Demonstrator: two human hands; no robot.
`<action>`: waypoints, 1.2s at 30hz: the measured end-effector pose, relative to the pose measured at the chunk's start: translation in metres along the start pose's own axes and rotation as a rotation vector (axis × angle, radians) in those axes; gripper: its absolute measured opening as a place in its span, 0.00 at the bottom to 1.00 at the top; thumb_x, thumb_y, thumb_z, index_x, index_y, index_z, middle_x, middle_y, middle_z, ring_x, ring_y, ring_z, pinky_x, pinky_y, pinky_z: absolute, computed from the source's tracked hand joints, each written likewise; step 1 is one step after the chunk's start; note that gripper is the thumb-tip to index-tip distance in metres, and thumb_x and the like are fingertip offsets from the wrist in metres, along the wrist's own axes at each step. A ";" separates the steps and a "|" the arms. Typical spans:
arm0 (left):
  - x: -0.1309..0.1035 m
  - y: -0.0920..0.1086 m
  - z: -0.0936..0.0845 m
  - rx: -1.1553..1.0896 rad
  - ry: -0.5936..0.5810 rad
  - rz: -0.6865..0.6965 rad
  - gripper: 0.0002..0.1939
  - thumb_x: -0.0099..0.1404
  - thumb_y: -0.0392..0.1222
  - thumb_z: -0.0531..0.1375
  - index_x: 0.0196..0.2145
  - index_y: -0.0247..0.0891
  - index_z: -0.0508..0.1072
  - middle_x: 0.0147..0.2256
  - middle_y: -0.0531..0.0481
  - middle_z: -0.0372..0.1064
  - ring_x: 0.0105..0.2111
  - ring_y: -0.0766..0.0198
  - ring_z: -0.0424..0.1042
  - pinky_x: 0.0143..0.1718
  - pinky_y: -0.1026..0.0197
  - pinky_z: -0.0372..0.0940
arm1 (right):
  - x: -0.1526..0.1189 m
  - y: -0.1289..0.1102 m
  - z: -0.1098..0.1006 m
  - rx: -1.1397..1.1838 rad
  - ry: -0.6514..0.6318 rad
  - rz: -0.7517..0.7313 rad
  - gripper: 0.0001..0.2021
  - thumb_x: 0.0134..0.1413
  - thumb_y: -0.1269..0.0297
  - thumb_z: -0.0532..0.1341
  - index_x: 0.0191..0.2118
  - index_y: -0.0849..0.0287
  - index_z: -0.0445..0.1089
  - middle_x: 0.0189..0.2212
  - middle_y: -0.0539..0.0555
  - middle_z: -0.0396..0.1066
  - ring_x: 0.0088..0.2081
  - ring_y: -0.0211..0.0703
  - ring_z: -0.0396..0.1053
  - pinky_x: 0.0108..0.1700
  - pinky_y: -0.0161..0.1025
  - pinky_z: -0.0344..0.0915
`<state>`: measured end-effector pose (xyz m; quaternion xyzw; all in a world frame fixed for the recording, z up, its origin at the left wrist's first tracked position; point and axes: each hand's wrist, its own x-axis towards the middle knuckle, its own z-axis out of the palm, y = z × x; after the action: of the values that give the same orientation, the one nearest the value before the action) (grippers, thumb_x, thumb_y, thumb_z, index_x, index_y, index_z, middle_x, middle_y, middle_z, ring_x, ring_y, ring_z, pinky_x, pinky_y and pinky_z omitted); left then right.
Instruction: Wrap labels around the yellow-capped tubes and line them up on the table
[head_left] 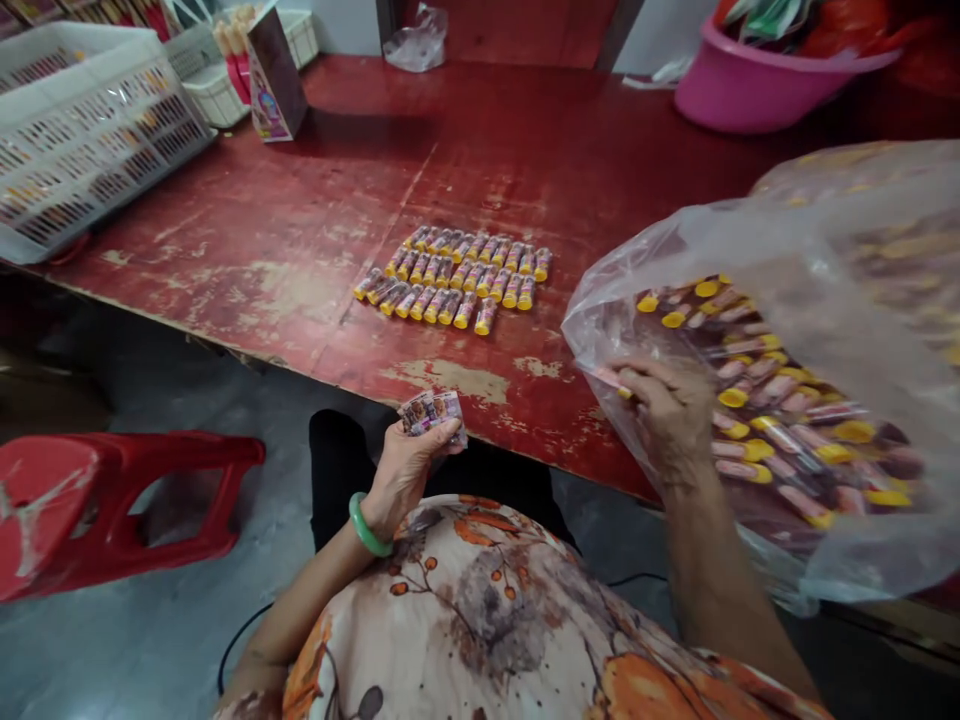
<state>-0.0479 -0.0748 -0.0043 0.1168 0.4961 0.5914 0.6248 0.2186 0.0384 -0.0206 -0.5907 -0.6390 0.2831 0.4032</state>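
Note:
My left hand (pixel 409 455), with a green bangle at its wrist, is closed on a few small printed cards (pixel 433 408), the thumb pressed on top of them. At the mouth of a clear plastic bag (pixel 600 300), my right hand (pixel 667 405) is closed, slightly blurred, with a small yellow-capped tube (pixel 623 391) at its fingertips. Inside that bag lie many similar tubes (pixel 757 390), pinkish with yellow caps. In front of me on the red table, more yellow-capped tubes (pixel 454 275) lie side by side in three rows.
The red table (pixel 360 180) has worn paint. White plastic baskets (pixel 97 130) and an upright printed box (pixel 276 80) stand at the far left. A pink tub (pixel 757 85) holding bags is at the back right. A red stool (pixel 127 500) stands on the floor at left.

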 end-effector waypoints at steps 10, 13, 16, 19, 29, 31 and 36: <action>-0.004 0.001 -0.009 -0.008 -0.047 -0.053 0.14 0.49 0.42 0.71 0.32 0.34 0.74 0.28 0.50 0.73 0.26 0.65 0.72 0.30 0.62 0.68 | -0.077 -0.093 0.096 0.319 -0.614 -0.002 0.07 0.52 0.63 0.60 0.28 0.58 0.73 0.19 0.49 0.73 0.22 0.41 0.73 0.26 0.33 0.66; -0.001 0.000 -0.013 -0.052 -0.032 -0.030 0.14 0.48 0.42 0.72 0.30 0.33 0.74 0.27 0.49 0.74 0.26 0.64 0.73 0.32 0.61 0.70 | -0.067 -0.093 0.092 0.289 -0.653 0.007 0.08 0.53 0.65 0.59 0.27 0.59 0.74 0.20 0.50 0.74 0.23 0.40 0.73 0.26 0.33 0.66; 0.002 0.002 -0.016 -0.110 0.031 0.005 0.16 0.45 0.40 0.73 0.31 0.33 0.76 0.29 0.48 0.75 0.27 0.64 0.74 0.33 0.61 0.70 | -0.060 -0.089 0.081 0.277 -0.669 -0.011 0.08 0.54 0.62 0.61 0.28 0.58 0.75 0.23 0.50 0.74 0.26 0.40 0.73 0.29 0.33 0.66; 0.003 0.006 -0.017 -0.131 0.052 0.029 0.17 0.47 0.40 0.72 0.35 0.33 0.76 0.34 0.47 0.76 0.30 0.63 0.75 0.32 0.63 0.70 | -0.058 -0.086 0.069 0.319 -0.644 -0.043 0.07 0.54 0.60 0.62 0.34 0.57 0.76 0.29 0.51 0.75 0.30 0.40 0.73 0.30 0.33 0.67; 0.002 0.008 -0.017 -0.177 0.054 0.024 0.16 0.47 0.43 0.73 0.31 0.33 0.74 0.29 0.52 0.73 0.26 0.67 0.72 0.30 0.64 0.69 | -0.074 -0.090 0.066 0.311 -0.396 -0.383 0.06 0.58 0.67 0.59 0.39 0.55 0.73 0.35 0.54 0.72 0.38 0.44 0.72 0.39 0.41 0.71; 0.001 0.009 -0.017 -0.186 0.051 -0.002 0.15 0.48 0.43 0.72 0.29 0.33 0.73 0.27 0.53 0.72 0.25 0.69 0.71 0.29 0.66 0.68 | -0.075 -0.089 0.067 0.275 -0.340 -0.433 0.06 0.58 0.69 0.59 0.40 0.55 0.72 0.36 0.54 0.72 0.39 0.44 0.72 0.41 0.41 0.70; -0.004 0.010 -0.016 -0.222 0.053 -0.078 0.14 0.51 0.42 0.71 0.32 0.35 0.73 0.29 0.53 0.72 0.27 0.69 0.72 0.29 0.67 0.70 | -0.080 -0.087 0.068 0.089 -0.163 -0.624 0.11 0.58 0.70 0.59 0.46 0.53 0.70 0.39 0.56 0.73 0.40 0.46 0.73 0.40 0.43 0.72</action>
<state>-0.0656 -0.0824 -0.0032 0.0117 0.4480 0.6208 0.6432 0.1132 -0.0445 0.0028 -0.3234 -0.8064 0.2201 0.4434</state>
